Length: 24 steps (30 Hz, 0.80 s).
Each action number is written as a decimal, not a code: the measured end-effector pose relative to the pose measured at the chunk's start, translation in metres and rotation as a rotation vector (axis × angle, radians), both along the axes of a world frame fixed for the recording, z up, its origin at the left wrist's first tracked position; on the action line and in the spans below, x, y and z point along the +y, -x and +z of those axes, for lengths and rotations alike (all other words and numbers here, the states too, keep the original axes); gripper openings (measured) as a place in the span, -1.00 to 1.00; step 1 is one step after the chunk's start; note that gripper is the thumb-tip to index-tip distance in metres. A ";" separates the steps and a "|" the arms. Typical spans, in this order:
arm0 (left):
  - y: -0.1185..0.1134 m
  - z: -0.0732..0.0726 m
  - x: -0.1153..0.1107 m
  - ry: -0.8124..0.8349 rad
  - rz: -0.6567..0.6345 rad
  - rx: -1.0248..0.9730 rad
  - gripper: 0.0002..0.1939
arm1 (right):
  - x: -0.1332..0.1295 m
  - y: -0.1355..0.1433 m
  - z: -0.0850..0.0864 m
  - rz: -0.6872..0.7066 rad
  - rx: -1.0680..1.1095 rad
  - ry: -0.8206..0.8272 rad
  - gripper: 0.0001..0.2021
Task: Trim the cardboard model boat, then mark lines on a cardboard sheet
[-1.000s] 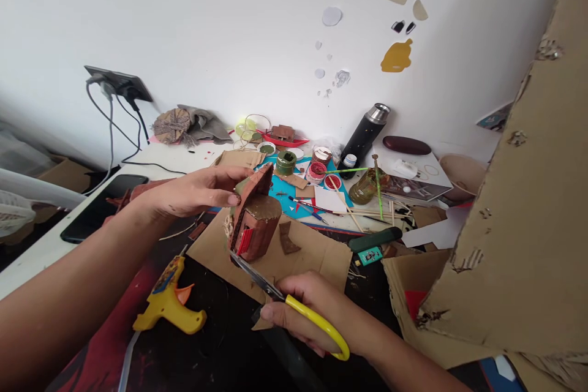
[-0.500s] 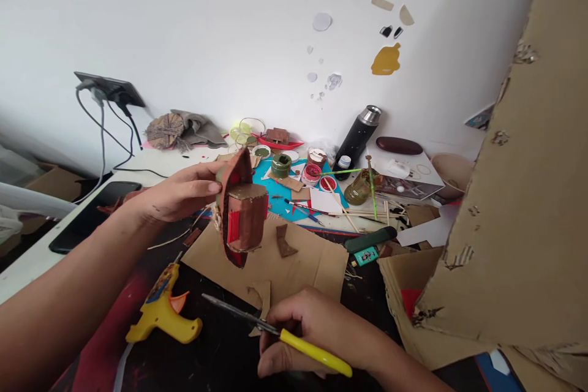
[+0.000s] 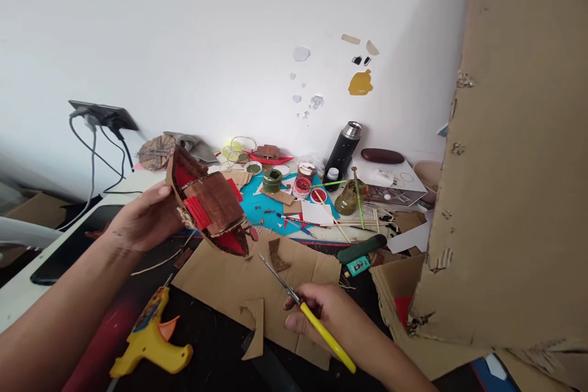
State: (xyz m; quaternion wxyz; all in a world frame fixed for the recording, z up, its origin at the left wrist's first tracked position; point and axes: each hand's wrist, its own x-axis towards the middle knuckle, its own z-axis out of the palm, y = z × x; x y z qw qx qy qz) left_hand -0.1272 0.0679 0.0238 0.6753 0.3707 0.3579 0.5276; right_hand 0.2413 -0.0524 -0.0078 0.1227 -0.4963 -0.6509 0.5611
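A small model boat with a brown cabin and a red inside is held up by my left hand, its bow pointing down to the right. The fingers are partly hidden beneath the hull. My right hand is closed round scissors with yellow handles, their blades pointing up and left towards the boat. Below both hands lies a cardboard sheet with a curved brown piece on it. A cut cardboard scrap rests at its front edge.
At the lower left lies a yellow glue gun. Paint jars, blue paper, a black flask and a second boat stand behind. A large cardboard panel rises on the right, and a phone lies left.
My left hand has moved left and tilted the boat, showing its red inside and cabin roof. The scissors have turned upward and moved slightly right. The camera view has shifted.
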 end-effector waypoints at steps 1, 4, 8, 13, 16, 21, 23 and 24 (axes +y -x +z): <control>0.000 0.001 -0.001 0.000 0.019 -0.005 -0.44 | 0.002 -0.002 0.003 0.024 -0.101 -0.045 -0.54; 0.002 0.002 -0.005 0.000 0.071 -0.012 -0.52 | 0.007 -0.004 0.012 0.105 -0.413 -0.222 -0.60; 0.006 0.003 -0.011 0.018 0.102 0.002 -0.48 | 0.009 -0.007 0.014 0.203 -0.562 -0.336 -0.68; 0.012 0.007 -0.020 -0.005 0.122 0.012 -0.43 | 0.012 -0.013 0.014 0.334 -0.672 -0.405 -0.45; 0.016 0.010 -0.026 -0.039 0.135 0.021 -0.38 | 0.012 -0.012 0.019 0.352 -0.711 -0.475 -0.54; 0.021 0.009 -0.034 -0.090 0.190 0.034 -0.34 | -0.003 0.021 0.025 0.262 -0.436 -0.569 -0.64; 0.024 0.007 -0.036 -0.100 0.209 0.037 -0.41 | -0.010 0.047 0.025 0.331 -0.376 -0.563 -0.63; 0.025 0.006 -0.037 -0.103 0.214 0.039 -0.43 | -0.013 0.062 0.024 0.379 -0.361 -0.582 -0.59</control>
